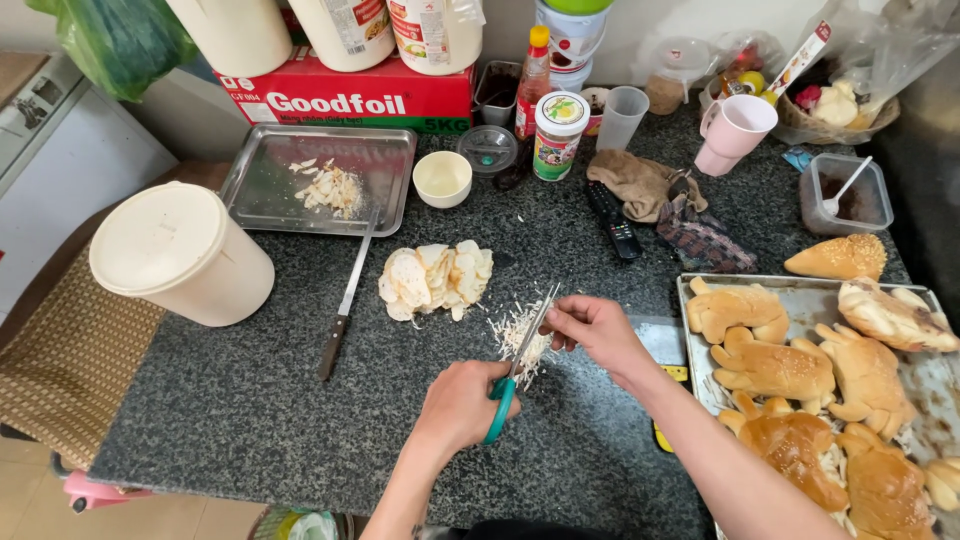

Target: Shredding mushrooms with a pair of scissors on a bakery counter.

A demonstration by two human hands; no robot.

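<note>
The left hand (462,403) is closed around the teal handles of the scissors (515,368), whose blades point up and away, slightly parted. The right hand (597,332) pinches a pale slice against the blades, its fingers (560,318) drawn together at the tips. Under the blades lies a heap of thin shreds (522,338) on the dark speckled table (250,410). Just beyond, a pile of round pale slices (436,278) sits on the table, with a long knife (345,300) to its left, its tip resting on a steel tray (260,190) that holds a few scraps. A white lidded bucket (180,250) stands at the left edge. At the back lies a long red box (345,100) with white lettering, tubs stacked on it; beside it stand a red-capped bottle (533,80) and a white-lidded jar (558,135) with a green label. A baking tray (935,385) of golden buns is on the right.
</note>
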